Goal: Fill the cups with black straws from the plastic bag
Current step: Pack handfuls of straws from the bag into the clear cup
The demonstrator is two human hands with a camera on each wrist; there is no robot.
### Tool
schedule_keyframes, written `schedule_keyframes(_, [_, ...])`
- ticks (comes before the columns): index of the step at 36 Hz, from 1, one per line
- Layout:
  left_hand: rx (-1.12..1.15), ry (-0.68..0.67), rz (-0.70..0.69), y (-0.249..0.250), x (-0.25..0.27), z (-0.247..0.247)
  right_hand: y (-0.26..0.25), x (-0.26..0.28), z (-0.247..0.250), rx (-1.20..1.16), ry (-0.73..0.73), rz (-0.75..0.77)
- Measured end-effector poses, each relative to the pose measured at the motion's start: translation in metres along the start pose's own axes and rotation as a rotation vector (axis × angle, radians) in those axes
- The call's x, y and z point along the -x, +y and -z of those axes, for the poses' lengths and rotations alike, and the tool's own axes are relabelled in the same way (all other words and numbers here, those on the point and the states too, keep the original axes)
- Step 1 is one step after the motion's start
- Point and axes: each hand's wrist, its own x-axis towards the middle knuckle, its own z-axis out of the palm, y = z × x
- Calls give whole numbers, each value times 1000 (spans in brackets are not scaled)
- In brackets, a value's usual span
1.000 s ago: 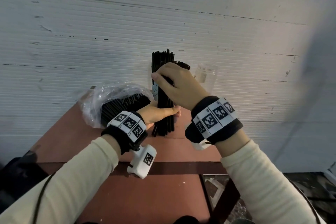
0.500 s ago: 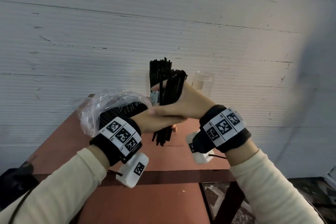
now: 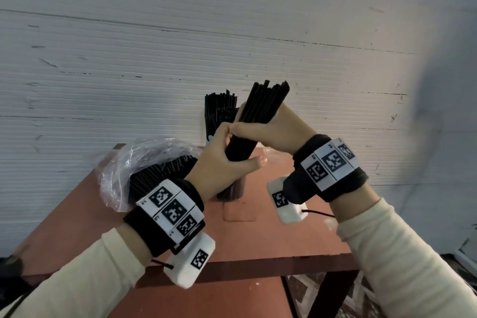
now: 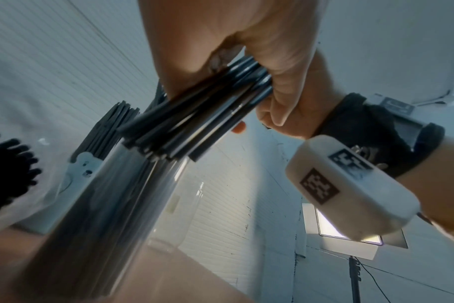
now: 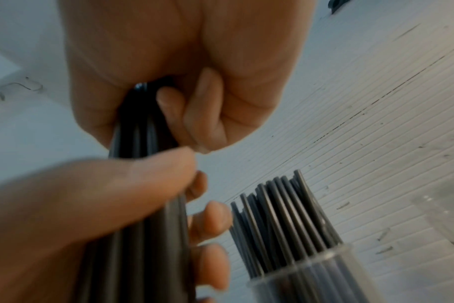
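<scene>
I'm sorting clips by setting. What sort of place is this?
Probably a makeshift indoor work corner, not a shop: a bare red-brown table pushed against a scuffed white ribbed wall, with a light stand and panel nearby. Only straws, cups and a bag are out.

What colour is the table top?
Reddish-brown table top, clearest in the head view.

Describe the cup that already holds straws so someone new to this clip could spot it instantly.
Start at the reddish table against the white wall. At its far edge, behind the two hands gripping a slanted bundle, stands a clear cup packed with upright black straws. The straws left of it lie in a crumpled plastic bag.
</scene>
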Motion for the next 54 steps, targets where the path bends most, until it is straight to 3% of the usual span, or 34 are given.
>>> schedule_keyframes(8, [-51,202,-109,-6,-14,1,7,-12,26,-177,303,-41])
schedule_keyframes(10, [-49,238,-75,-15,-17,3,10,-14,32,-248,386,-59])
schedule_keyframes(14, [-74,165,86,-35,-30,7,18,-18,41,-296,460,-73])
schedule_keyframes(20, [-40,-7,259,-55,-50,14,23,-24,45,-256,476,-105])
schedule_keyframes(23, [-81,-7,277,-63,-55,16,24,-30,47,-190,471,-125])
schedule_keyframes(40, [-159,-37,295,-69,-53,24,25,-74,29,74,354,-65])
schedule_keyframes(54, [-133,-126,300,-77,-68,32,40,-75,42,13,438,-121])
